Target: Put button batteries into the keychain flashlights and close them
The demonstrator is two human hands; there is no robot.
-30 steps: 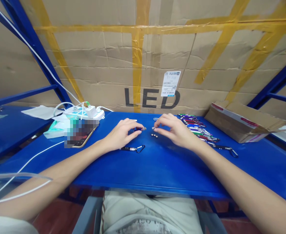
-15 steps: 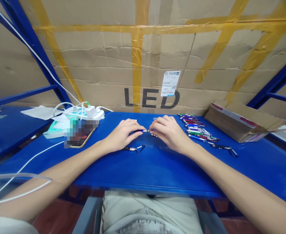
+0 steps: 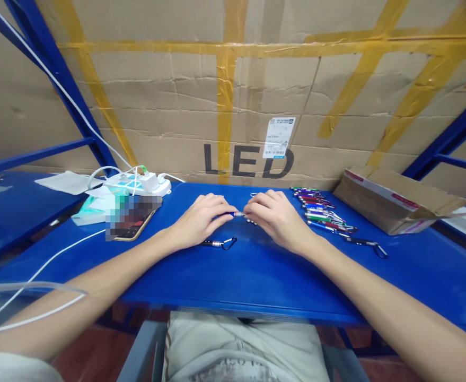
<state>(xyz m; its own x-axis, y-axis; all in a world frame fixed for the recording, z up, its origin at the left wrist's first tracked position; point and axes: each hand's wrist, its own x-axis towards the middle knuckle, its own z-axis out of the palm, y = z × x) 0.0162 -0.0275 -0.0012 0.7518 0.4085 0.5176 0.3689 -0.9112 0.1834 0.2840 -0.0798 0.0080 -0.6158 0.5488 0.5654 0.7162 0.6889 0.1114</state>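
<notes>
Above the middle of the blue table, both hands meet at a slim blue keychain penlight (image 3: pixel 238 214) with a pale label and a metal end. My left hand (image 3: pixel 204 218) pinches its blue body between thumb and fingers, which cover most of it. The fingertips of my right hand (image 3: pixel 274 217) are closed round the other end, hiding what is there. A black keychain penlight (image 3: pixel 216 243) with a black carabiner lies just in front of my left hand. Small metallic bits (image 3: pixel 251 221) show under my right fingers, too small to name.
Several coloured keychain penlights (image 3: pixel 324 215) lie in a column at the right, near an open cardboard box (image 3: pixel 394 204). At the left are a phone (image 3: pixel 135 225), a white power strip (image 3: pixel 159 185) and cables. A large carton (image 3: pixel 169 116) marked LED stands behind the table (image 3: pixel 252 281).
The hands keep the same hold on the blue penlight, with only slight finger movement at the right end. The view has shifted very slightly.
</notes>
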